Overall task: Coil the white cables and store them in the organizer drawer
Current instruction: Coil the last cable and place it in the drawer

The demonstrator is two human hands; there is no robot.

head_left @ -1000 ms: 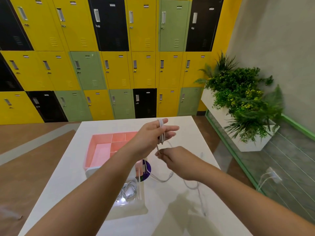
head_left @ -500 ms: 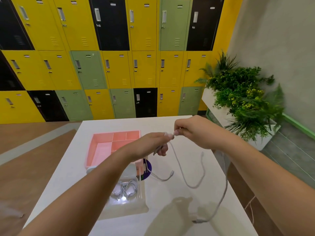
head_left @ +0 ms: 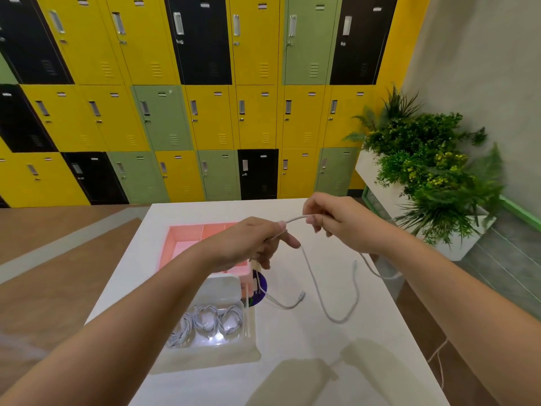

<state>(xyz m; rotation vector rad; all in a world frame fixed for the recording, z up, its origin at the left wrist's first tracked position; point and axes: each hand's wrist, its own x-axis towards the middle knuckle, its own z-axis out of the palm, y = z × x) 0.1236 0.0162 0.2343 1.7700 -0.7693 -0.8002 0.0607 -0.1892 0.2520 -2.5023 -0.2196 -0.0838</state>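
1. The left hand (head_left: 257, 241) is curled round a white cable (head_left: 339, 322), with the index finger pointing right. The right hand (head_left: 336, 224) pinches the same cable just beside it.
2. Both hands are raised above the far part of the table (head_left: 322, 361).
3. A short stretch of cable runs left to right between the hands. The rest hangs in a U-shaped loop, with one plug end pointing up.
4. The drawer (head_left: 210, 358) stands open at near left, with coils (head_left: 209, 319) inside.
5. Bare tabletop lies right of the drawer. The table's right edge passes under the right forearm.
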